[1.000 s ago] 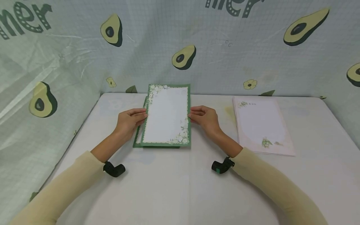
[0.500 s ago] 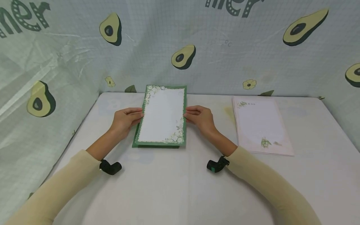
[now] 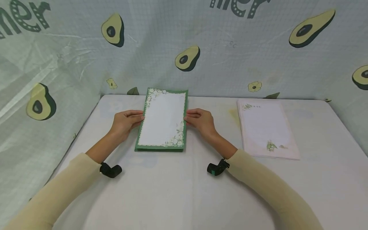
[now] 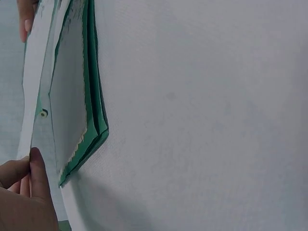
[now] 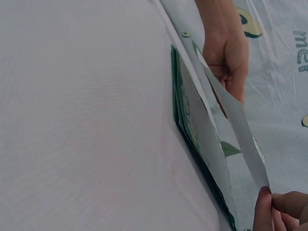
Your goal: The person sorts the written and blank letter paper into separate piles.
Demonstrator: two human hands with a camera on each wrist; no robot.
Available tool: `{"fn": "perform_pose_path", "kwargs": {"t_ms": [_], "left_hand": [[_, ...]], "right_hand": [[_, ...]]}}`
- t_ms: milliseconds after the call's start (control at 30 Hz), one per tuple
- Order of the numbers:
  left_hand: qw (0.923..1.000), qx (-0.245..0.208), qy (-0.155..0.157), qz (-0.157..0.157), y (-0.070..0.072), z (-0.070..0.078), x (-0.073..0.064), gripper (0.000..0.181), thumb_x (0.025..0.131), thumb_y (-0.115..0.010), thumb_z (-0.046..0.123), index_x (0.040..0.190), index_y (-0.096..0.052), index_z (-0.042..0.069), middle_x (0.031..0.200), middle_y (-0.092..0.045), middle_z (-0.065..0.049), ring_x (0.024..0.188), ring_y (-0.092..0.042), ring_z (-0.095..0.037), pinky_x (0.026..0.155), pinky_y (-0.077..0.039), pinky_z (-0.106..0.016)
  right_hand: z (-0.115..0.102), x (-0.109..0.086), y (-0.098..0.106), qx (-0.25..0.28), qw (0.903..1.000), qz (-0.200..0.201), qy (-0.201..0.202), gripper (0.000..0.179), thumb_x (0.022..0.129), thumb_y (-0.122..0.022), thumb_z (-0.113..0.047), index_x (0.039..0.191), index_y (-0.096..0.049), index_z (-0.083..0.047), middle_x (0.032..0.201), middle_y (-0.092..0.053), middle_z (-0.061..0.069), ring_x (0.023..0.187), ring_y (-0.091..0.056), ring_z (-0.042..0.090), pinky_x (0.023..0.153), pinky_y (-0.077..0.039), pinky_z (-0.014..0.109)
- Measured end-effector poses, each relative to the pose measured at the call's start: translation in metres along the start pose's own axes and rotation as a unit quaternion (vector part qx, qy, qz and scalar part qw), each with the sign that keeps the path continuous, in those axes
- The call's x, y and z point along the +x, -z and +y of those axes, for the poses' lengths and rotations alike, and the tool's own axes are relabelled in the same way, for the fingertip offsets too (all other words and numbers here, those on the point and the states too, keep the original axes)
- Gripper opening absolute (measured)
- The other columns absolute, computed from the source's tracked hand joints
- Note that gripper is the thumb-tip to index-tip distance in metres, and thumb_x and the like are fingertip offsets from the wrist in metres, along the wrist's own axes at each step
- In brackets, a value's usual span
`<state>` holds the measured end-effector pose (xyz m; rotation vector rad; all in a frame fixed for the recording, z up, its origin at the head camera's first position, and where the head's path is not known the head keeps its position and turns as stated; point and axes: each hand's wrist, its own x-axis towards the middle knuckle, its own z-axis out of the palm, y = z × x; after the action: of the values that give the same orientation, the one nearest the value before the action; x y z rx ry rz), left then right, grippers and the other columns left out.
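A sheet of stationery paper (image 3: pixel 162 119) with a green border and white flowers is held between both hands. My left hand (image 3: pixel 124 124) pinches its left edge between thumb and fingers, and my right hand (image 3: pixel 202 122) pinches the right edge the same way. Both wrist views show the sheet raised over a stack of matching green-bordered paper (image 4: pixel 70 96) lying on the table, with a gap between. From the head, the sheet covers nearly all of that stack, leaving just a thin green strip showing along the bottom.
To the right on the white-covered table (image 3: pixel 161 191) lies a stack of pale pink floral paper (image 3: pixel 265 127), its edges slightly uneven. An avocado-print curtain (image 3: pixel 224 64) hangs behind the table and along the left side.
Both hands have moved left with the sheet, which now lines up over the green stack; its top edge is slightly lower in view. The pink stack has stayed put.
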<state>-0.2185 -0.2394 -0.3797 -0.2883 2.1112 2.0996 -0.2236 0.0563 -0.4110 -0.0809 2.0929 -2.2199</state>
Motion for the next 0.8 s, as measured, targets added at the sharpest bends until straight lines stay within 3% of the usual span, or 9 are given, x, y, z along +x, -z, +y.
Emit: {"fn": "perform_pose_path", "kwargs": {"t_ms": [300,800], "left_hand": [[1.0,0.005,-0.003,0.004,0.0034,-0.0022,-0.0001,0.043,0.098,-0.065,-0.002,0.138,-0.052,-0.013,0.085,-0.076,0.008,0.085,-0.072,-0.002,0.082,-0.06,-0.018],[0.9999,0.014,0.001,0.002,0.0028,0.0013,0.0028,0.044,0.097,-0.066,-0.002,0.138,-0.053,-0.012,0.086,-0.076,0.008,0.088,-0.072,-0.003,0.085,-0.06,-0.02]], "right_hand": [[0.0011,0.0008,-0.0047,-0.002,1.0,0.002,-0.009,0.027,0.092,-0.073,0.003,0.118,-0.069,0.006,0.11,-0.072,0.022,0.085,-0.073,0.012,0.082,-0.064,0.03],[0.0024,0.0017,-0.0058,0.003,0.9999,0.001,-0.011,0.028,0.092,-0.073,0.005,0.119,-0.068,0.008,0.113,-0.071,0.024,0.086,-0.072,0.013,0.084,-0.063,0.033]]}}
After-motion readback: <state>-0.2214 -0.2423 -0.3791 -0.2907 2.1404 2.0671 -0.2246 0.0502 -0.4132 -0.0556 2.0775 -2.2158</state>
